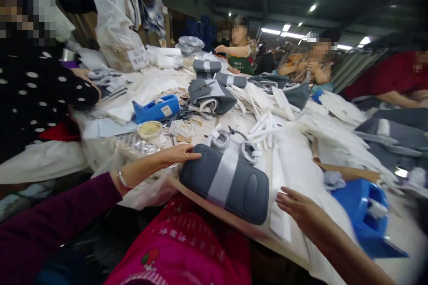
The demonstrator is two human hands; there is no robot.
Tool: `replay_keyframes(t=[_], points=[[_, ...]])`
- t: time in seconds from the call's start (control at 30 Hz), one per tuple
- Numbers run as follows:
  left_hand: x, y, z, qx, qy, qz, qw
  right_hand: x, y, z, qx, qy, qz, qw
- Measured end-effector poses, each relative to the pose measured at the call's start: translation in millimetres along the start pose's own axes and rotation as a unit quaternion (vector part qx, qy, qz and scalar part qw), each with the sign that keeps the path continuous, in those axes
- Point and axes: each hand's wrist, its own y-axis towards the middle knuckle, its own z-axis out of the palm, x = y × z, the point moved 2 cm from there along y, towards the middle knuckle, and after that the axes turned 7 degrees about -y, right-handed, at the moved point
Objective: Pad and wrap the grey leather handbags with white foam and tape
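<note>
A dark grey handbag rests at the table's front edge, tilted, with a pale wrapping strip around its middle. Two coiled handles or straps with white wrapping stick up at its far side. My left hand grips the bag's upper left corner, thumb on the near face and other fingers partly hidden behind it. Just to the right of the bag, my right hand is apart from it, fingers stretched out and holding nothing. White foam strips lie between the bag and that hand.
Blue tape dispensers stand at the left and right. Beyond my left hand is a round tub of yellowish paste. More grey bags and piled white foam sheets cover the table. Several people work around it, one in polka dots close at left.
</note>
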Motion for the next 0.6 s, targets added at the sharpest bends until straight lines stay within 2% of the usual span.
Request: replay_keyframes(t=[0.03,0.1,0.17,0.2,0.27,0.33,0.37,0.47,0.6], points=[[3,1,2.1,-0.016,0.001,0.009,1.000,-1,-4,3,0.007,-0.026,-0.013,1.000],[2,1,5.6,-0.098,0.068,0.067,0.991,-4,-11,10,0.022,-0.085,-0.054,0.995],[-11,1,13.8,-0.174,0.183,0.180,0.951,-9,-18,19,0.020,-0.114,-0.103,0.988],[-20,1,21.3,-0.172,0.235,0.244,0.925,-12,-20,24,0.007,-0.111,-0.119,0.987],[-40,5,41.4,-0.098,0.311,0.341,0.882,-19,-23,33,-0.034,-0.088,-0.134,0.987],[-52,12,61.3,-0.032,0.357,0.382,0.852,-25,-23,41,-0.069,-0.054,-0.145,0.986],[-55,16,69.7,-0.021,0.372,0.391,0.842,-28,-23,44,-0.079,-0.038,-0.151,0.985],[-50,27,85.8,-0.043,0.402,0.404,0.821,-33,-19,50,-0.085,-0.001,-0.161,0.983],[-35,31,91.9,-0.065,0.421,0.419,0.802,-27,-5,50,-0.047,-0.003,-0.145,0.988]])
